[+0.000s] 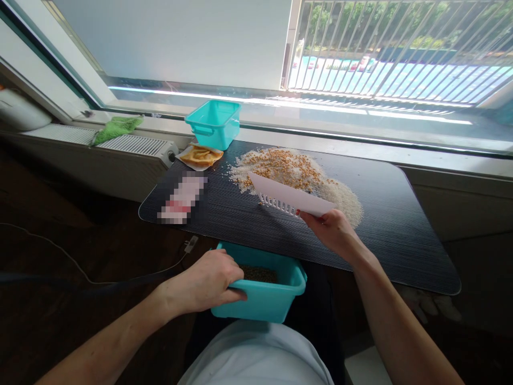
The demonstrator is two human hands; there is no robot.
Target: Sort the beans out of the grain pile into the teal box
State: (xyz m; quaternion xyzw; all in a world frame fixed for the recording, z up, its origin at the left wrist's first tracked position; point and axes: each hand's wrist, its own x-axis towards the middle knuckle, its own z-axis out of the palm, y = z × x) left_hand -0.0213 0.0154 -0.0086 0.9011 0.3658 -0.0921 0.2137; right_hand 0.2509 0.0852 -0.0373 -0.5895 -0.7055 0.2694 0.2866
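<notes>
The window (401, 59) was cut off by the top of the view, its left part covered by a pale panel. Below it the dark tabletop (396, 235) was seen whole in outline, except where its far left corner was hidden behind a turquoise tub. Toward the middle of the far edge a heap of white grains (344, 198) was spread, strewn with yellow kernels (276, 160); part of it was masked by a slotted white scoop.

Just below the near edge the lower turquoise bin (256, 302) was seen, its rim gripped by the left hand (216, 275), with the thumb outside and the fingertips hidden inside. The dark contents (258, 274) were too shaded to be made out. At the far left corner the turquoise tub (218, 131) was placed.

The slotted white scoop (290, 198) was held tilted over the heap's near side, its near end pinched in the right hand (331, 227); whether its slotted edge touched the tabletop could not be told. Near the left edge a packet-like item (182, 200) was blurred by pixels, and beyond it yellow pieces (202, 155) were laid on a white backing.
</notes>
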